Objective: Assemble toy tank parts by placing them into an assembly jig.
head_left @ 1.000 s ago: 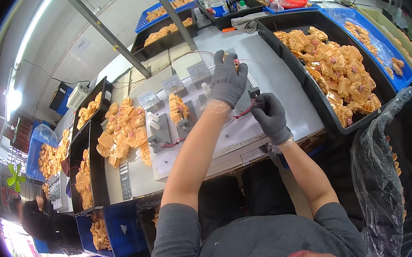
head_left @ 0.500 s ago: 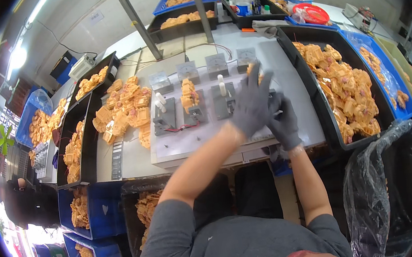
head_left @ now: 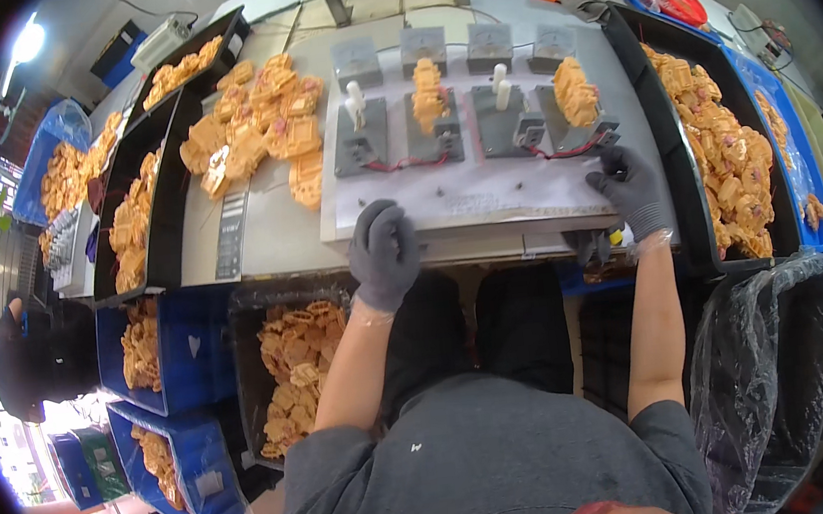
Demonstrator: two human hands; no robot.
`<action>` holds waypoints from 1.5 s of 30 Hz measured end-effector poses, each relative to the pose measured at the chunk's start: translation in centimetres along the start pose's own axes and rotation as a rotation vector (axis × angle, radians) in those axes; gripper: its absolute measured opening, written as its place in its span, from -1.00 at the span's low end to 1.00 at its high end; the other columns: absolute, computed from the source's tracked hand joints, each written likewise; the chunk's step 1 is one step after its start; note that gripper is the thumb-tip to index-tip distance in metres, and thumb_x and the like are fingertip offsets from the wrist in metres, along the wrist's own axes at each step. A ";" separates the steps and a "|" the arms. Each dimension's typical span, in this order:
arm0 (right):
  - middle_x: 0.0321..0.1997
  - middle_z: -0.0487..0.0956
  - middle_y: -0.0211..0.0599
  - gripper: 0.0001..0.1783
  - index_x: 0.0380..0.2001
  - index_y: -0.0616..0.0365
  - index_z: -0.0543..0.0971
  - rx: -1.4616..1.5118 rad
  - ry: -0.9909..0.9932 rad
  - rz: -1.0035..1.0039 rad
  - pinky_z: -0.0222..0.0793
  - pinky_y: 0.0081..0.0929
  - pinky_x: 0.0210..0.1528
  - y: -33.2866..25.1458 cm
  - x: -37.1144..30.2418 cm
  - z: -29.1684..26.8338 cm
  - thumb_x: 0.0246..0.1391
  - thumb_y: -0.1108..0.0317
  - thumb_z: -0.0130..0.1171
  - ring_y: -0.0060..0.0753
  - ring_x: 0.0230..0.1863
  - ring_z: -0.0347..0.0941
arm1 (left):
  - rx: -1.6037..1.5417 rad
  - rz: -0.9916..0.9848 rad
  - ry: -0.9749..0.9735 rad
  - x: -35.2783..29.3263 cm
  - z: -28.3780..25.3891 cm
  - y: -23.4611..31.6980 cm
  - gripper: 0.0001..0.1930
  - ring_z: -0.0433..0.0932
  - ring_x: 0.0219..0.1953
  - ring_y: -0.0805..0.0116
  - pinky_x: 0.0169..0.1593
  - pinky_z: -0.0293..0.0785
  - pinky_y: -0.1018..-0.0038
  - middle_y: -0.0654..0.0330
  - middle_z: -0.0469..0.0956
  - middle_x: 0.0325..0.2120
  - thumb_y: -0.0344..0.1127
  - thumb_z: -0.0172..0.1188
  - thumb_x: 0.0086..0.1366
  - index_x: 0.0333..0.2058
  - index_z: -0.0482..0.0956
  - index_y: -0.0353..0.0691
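My left hand (head_left: 384, 252), in a grey glove, hovers at the front left edge of a pale test board (head_left: 427, 217). Its fingers are curled in, with nothing showing between them. At the board's front right corner, my right hand (head_left: 628, 192), also gloved, has its fingers bent together; what they pinch, if anything, is hidden. Dark fixtures with red wires stand in a row on the board. A tan moulded plastic part (head_left: 430, 96) sits upright in the second fixture, and another tan part (head_left: 575, 91) in the rightmost. White posts (head_left: 501, 87) rise from the other two.
Several meters (head_left: 423, 47) line the board's back. Loose tan parts (head_left: 257, 123) are heaped to its left. A black tray (head_left: 661, 145) of parts stands at right, another black tray (head_left: 161, 208) at left. Below the bench are blue bins (head_left: 191, 350) and a plastic-lined bin (head_left: 771, 340).
Both hands have come away from the rightmost fixture, which now shows a tan part. My left hand moved left and nearer; my right hand moved to the board's front right corner. The view shifted.
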State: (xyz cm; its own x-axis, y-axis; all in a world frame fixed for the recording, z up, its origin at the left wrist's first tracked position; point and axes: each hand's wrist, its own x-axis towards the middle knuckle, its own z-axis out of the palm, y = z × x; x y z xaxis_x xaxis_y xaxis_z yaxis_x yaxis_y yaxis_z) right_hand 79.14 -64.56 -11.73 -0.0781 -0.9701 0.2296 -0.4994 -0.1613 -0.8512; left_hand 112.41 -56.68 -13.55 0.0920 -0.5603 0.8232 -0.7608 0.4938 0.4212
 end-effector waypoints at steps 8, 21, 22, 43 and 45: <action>-0.40 0.51 -0.21 -0.81 -0.36 0.11 0.53 -0.131 -0.132 -0.485 0.37 -0.27 -0.30 -10.1 -5.8 10.8 -0.14 0.40 0.21 -0.10 -0.28 0.44 | -0.009 0.023 0.047 0.0 -0.2 -0.7 -0.78 0.51 -0.40 0.15 -0.37 0.46 0.39 0.12 0.49 -0.36 -0.54 0.17 0.01 -0.32 0.45 -0.19; -0.47 0.51 -0.23 -0.86 -0.44 0.18 0.59 -0.113 -0.237 -0.430 0.36 -0.44 -0.37 -11.3 -4.0 14.5 -0.14 0.38 0.24 -0.31 -0.46 0.45 | -0.717 -0.562 0.128 1.1 -3.5 -3.2 -0.80 0.41 -0.47 0.59 -0.37 0.42 0.64 0.31 0.44 -0.46 -0.62 0.01 0.14 -0.25 0.48 -0.31; -0.48 0.51 -0.25 -0.84 -0.42 0.17 0.59 -0.106 -0.208 -0.407 0.36 -0.46 -0.37 -11.2 -4.0 14.5 -0.14 0.37 0.25 -0.35 -0.47 0.44 | -0.713 -0.649 0.217 1.8 -3.8 -4.7 -0.79 0.40 -0.48 0.59 -0.37 0.41 0.65 0.30 0.45 -0.46 -0.61 0.01 0.16 -0.23 0.49 -0.28; -0.44 0.53 -0.29 -0.77 -0.32 0.19 0.59 -0.002 -0.206 -0.319 0.35 -0.56 -0.40 -11.3 -3.9 14.0 -0.12 0.39 0.24 -0.48 -0.49 0.43 | -1.087 -1.040 0.408 -2.6 -8.6 -17.4 -0.62 0.45 -0.08 0.12 -0.05 0.44 0.20 0.10 0.43 -0.09 -0.30 0.20 0.12 -0.10 0.38 -0.31; -0.44 0.54 -0.28 -0.77 -0.33 0.19 0.58 -0.005 -0.194 -0.300 0.36 -0.53 -0.39 -11.4 -4.1 14.1 -0.12 0.35 0.23 -0.43 -0.49 0.44 | -1.437 -1.125 0.546 -3.2 -9.9 -17.8 -0.61 0.43 -0.06 0.09 -0.05 0.43 0.06 0.06 0.43 -0.09 -0.27 0.15 0.13 -0.07 0.36 -0.23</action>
State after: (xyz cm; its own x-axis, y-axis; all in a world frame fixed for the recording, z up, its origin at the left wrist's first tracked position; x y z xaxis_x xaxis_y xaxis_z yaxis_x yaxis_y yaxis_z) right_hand 97.35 -61.32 -9.64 0.2374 -0.8962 0.3748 -0.4794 -0.4436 -0.7572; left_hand 132.08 -57.08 -19.94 0.4762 -0.8703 -0.1259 0.7938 0.3638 0.4874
